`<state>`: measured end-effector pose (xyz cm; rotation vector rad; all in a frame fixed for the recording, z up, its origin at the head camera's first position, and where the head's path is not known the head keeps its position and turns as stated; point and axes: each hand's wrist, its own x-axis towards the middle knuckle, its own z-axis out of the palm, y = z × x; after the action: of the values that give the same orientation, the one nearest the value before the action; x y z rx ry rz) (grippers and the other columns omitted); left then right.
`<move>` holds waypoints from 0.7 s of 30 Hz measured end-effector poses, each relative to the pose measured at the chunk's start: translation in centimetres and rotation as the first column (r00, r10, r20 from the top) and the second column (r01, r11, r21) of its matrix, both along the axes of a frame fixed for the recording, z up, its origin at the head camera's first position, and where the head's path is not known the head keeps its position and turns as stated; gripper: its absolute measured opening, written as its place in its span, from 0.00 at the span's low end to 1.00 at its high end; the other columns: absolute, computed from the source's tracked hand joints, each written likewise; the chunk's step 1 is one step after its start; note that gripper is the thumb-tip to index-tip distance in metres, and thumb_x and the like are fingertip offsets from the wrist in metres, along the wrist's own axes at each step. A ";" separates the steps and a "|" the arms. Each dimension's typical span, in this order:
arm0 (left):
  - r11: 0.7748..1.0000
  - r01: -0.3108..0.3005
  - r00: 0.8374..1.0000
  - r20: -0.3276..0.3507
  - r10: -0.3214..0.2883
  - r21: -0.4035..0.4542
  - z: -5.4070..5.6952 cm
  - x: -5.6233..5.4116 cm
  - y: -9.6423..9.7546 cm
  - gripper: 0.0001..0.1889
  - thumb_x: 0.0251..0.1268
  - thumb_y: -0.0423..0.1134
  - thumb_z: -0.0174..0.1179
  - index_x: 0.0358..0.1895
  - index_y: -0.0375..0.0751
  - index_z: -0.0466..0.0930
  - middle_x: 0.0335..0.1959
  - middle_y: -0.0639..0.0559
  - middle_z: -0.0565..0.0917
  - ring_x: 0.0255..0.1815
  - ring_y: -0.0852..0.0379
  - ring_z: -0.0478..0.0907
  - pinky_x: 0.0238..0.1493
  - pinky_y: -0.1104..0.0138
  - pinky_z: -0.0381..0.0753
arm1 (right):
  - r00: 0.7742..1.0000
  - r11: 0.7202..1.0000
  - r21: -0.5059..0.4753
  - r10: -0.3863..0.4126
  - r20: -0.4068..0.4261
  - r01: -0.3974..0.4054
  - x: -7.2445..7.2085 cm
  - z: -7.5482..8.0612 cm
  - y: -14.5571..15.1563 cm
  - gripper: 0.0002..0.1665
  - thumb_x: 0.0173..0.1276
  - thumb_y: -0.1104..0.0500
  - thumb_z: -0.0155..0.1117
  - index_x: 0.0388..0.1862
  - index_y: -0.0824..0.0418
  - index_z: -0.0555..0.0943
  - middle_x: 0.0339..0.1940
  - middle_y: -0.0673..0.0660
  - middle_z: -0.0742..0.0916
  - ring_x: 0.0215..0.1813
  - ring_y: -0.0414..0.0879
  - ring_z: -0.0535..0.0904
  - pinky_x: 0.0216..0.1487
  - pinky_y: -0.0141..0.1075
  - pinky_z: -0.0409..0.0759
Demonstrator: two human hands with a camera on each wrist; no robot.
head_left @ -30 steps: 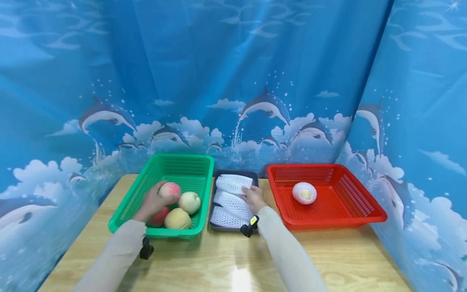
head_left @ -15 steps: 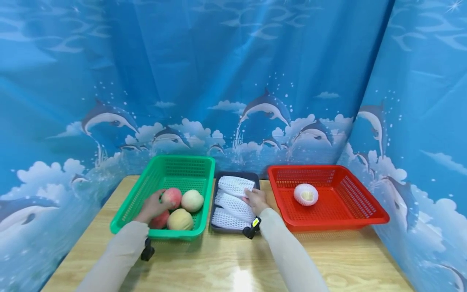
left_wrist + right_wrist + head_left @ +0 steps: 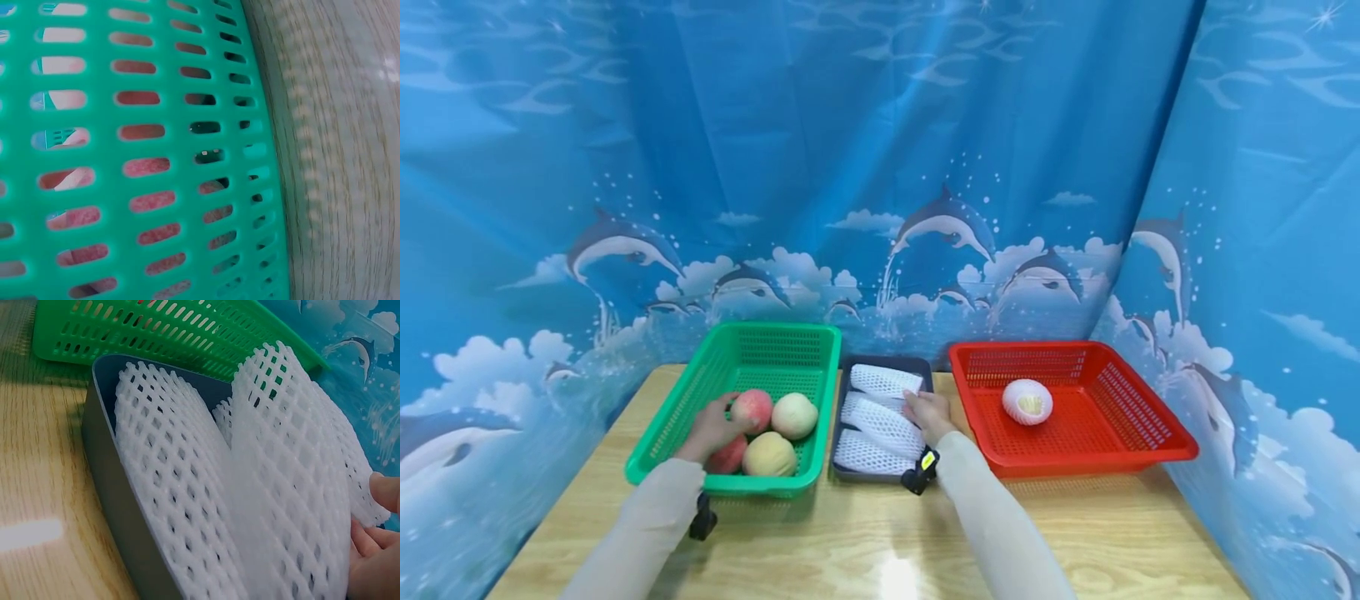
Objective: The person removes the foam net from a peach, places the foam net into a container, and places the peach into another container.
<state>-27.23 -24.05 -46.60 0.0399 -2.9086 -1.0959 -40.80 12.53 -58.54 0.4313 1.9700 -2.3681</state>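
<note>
In the head view my left hand [image 3: 711,427] reaches into the green basket [image 3: 831,367], its fingers curled round the left side of a pink peach [image 3: 752,410]. Beside that peach lie a cream peach [image 3: 794,416], a yellowish peach [image 3: 770,455] and a red peach [image 3: 727,457], partly covered by the hand. My right hand [image 3: 929,415] pinches the right end of the farthest white foam net sleeve [image 3: 886,381] in the dark tray [image 3: 925,364]. Two more foam net sleeves [image 3: 169,450] lie nearer in the tray. Basket slats mostly hide the left hand in the left wrist view.
On the right stands a red basket [image 3: 1075,458] holding a fruit in a white foam net [image 3: 1027,402]. All containers sit on a wooden table [image 3: 820,542]. A blue dolphin-print curtain [image 3: 880,167] hangs close behind and to the sides.
The pink peach sits slightly lower among the others, with my left hand still at it. My right fingers have shifted a little, and the farthest sleeve has narrowed and tilted away from the middle one.
</note>
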 end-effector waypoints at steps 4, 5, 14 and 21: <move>1.000 -0.003 1.000 -0.013 0.003 0.011 0.1 0.0 0.1 0.36 0.60 0.42 0.63 0.66 0.23 0.61 0.57 0.22 0.71 0.56 0.28 0.70 0.51 0.43 0.77 | 0.998 0.997 0.063 -0.036 0.053 0.033 4.8 6.4 -1.1 0.34 0.66 0.61 0.65 0.64 0.78 0.66 0.59 0.72 0.77 0.56 0.60 0.80 0.59 0.44 0.79; 1.000 -0.002 1.000 -0.011 0.002 0.016 0.1 0.0 0.1 0.36 0.60 0.42 0.63 0.66 0.23 0.61 0.57 0.22 0.71 0.56 0.28 0.70 0.50 0.43 0.77 | 0.996 0.996 0.084 -0.040 0.074 0.034 5.9 7.8 -1.3 0.33 0.68 0.62 0.62 0.66 0.78 0.64 0.63 0.73 0.74 0.60 0.61 0.77 0.63 0.46 0.75; 0.997 -0.010 1.000 0.002 0.010 0.073 0.2 0.1 0.0 0.36 0.63 0.42 0.61 0.69 0.27 0.59 0.63 0.24 0.67 0.57 0.29 0.71 0.47 0.45 0.80 | 0.998 0.994 0.110 -0.007 0.067 -0.001 8.2 10.7 -1.3 0.30 0.69 0.61 0.60 0.65 0.75 0.67 0.65 0.73 0.72 0.64 0.64 0.72 0.68 0.50 0.69; 0.995 -0.027 0.999 -0.020 0.029 0.092 0.2 0.1 0.0 0.34 0.64 0.41 0.62 0.68 0.27 0.61 0.63 0.25 0.67 0.59 0.29 0.68 0.50 0.44 0.78 | 0.997 0.991 0.128 0.037 0.067 -0.045 8.7 11.7 -1.3 0.31 0.71 0.58 0.59 0.68 0.70 0.66 0.68 0.67 0.72 0.66 0.62 0.70 0.69 0.51 0.67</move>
<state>-27.12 -24.01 -46.44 0.0708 -2.8286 -1.2162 -32.14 11.19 -46.83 0.4615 2.0896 -2.1824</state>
